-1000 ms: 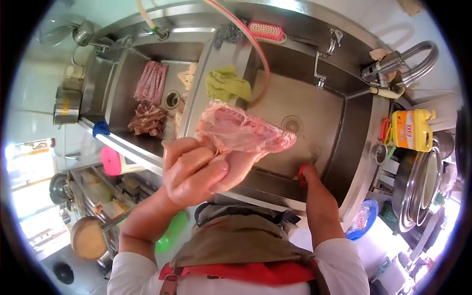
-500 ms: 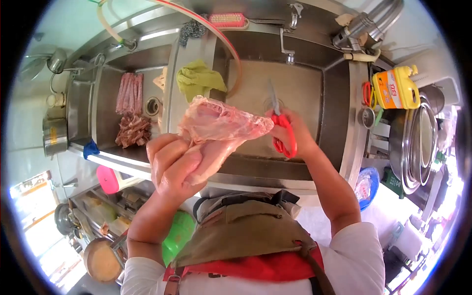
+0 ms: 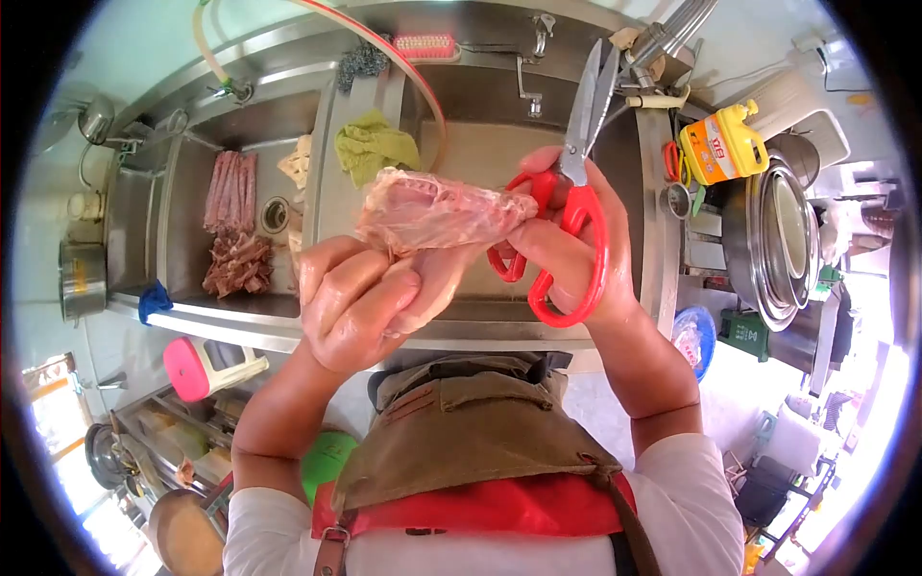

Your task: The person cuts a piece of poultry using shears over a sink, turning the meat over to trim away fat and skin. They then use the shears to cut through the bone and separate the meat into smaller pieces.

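Note:
My left hand (image 3: 355, 298) is closed around a piece of raw poultry carcass (image 3: 432, 211), pale pink with ribs and flesh showing, held up over the sink's front edge. Its narrow end points right and meets my right hand (image 3: 605, 245), whose thumb lies right at that tip. Red-handled kitchen scissors (image 3: 579, 206) are in my right hand too, loops around the thumb and fingers. Their blades point up and away from me, slightly parted. Behind the carcass, a green cloth (image 3: 375, 149) lies over the divider between the basins.
In the left basin (image 3: 182, 259) are long pink meat pieces (image 3: 230, 192) and a darker meat heap (image 3: 238, 266) beside the drain. A hose (image 3: 423, 86) arches over the divider. A yellow jug (image 3: 722, 144) and stacked metal bowls (image 3: 768, 240) stand at right; a pink-topped stool (image 3: 187, 370) is lower left.
My right hand has come up and turned, swinging the scissors from low over the basin to upright, and its thumb now meets the carcass tip. My left hand keeps its hold.

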`<action>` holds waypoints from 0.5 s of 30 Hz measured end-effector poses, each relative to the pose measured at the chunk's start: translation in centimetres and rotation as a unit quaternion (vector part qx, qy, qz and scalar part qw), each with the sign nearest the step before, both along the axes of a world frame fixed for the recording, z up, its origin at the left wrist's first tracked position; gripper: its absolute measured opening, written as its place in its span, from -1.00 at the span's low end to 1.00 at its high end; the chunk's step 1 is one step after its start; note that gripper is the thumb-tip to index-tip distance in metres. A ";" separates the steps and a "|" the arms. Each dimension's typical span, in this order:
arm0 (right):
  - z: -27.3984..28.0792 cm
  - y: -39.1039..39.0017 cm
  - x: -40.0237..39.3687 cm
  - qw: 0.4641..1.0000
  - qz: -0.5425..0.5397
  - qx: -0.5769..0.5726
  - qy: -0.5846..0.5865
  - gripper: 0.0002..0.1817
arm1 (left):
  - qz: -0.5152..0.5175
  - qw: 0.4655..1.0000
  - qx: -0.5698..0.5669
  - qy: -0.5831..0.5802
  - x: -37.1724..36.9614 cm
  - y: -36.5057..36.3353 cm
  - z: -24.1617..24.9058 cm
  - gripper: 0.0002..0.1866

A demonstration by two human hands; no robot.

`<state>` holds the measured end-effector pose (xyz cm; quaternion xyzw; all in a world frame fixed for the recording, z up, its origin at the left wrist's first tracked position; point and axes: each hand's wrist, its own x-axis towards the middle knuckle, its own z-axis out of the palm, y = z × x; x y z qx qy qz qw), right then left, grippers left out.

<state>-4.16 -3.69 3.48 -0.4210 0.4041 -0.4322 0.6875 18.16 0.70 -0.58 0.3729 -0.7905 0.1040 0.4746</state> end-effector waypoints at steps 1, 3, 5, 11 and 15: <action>0.0 0.2 0.3 0.999 -0.009 -0.033 0.002 -0.45 | -0.003 1.000 0.005 0.007 0.1 0.2 0.2 -0.58; -0.4 0.5 1.0 0.995 -0.024 -0.097 0.005 -0.45 | -0.005 1.000 0.005 0.021 0.4 0.3 0.2 -0.58; 0.2 0.7 1.7 0.994 -0.026 -0.103 0.023 -0.44 | -0.005 0.999 -0.004 0.033 0.7 0.3 0.0 -0.57; 1.5 0.9 3.5 0.986 -0.057 -0.152 0.025 -0.43 | -0.020 0.993 0.012 0.115 1.4 0.4 -0.2 -0.56; 2.1 0.6 4.5 0.977 -0.066 -0.204 0.018 -0.43 | -0.047 0.980 0.069 0.180 1.8 1.0 0.1 -0.57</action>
